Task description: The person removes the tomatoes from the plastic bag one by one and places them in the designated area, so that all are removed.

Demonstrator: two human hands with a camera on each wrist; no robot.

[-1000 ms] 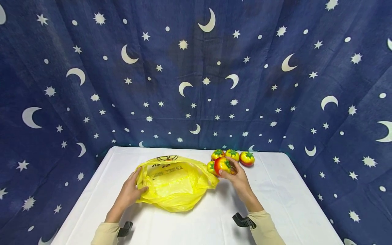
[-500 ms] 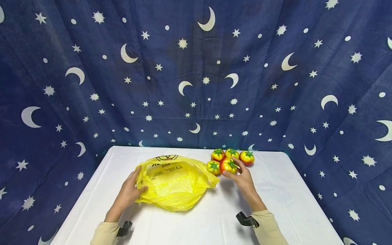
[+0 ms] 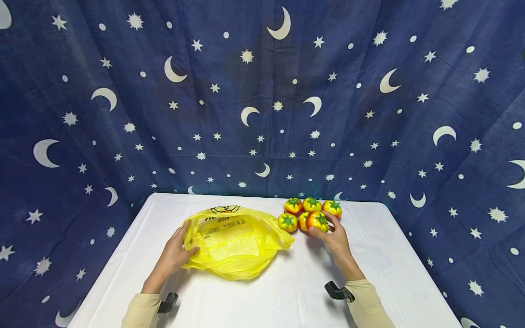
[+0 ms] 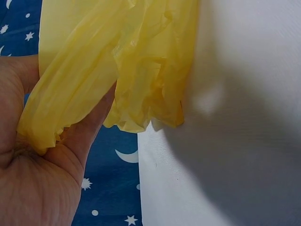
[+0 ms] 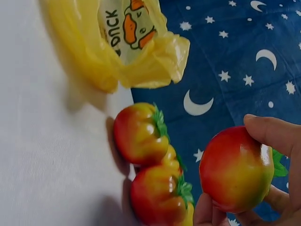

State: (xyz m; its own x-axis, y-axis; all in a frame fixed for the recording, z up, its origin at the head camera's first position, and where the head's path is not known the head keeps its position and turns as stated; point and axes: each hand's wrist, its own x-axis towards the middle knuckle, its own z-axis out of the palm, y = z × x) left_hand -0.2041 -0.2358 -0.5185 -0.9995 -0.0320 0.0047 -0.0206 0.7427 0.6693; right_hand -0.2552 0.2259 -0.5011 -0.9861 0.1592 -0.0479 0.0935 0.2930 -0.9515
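Observation:
A yellow plastic bag [image 3: 234, 255] lies with its mouth gaping on the table. My left hand [image 3: 174, 250] grips its left rim, thumb on the inner side; in the left wrist view the thin plastic [image 4: 80, 70] runs between thumb and fingers. To the right, my right hand [image 3: 338, 241] holds a glossy red-yellow tomato [image 5: 235, 169] with a green leafy top, by thumb and fingertips, apart from the table. Several like tomatoes are grouped beside it, among them a front-left one [image 3: 287, 222] near the bag's right corner and one [image 3: 303, 222] partly hidden by the held tomato.
A white cloth covers the table [image 3: 262, 305]. Behind it hangs a dark blue curtain [image 3: 229, 114] with moons and stars. More tomatoes sit towards the back edge, one of them at the right [image 3: 332, 209]. Each wrist wears a black camera mount [image 3: 338, 291].
My right hand has moved right with the tomato, away from the bag, uncovering another tomato on the table. My left hand keeps its place on the bag.

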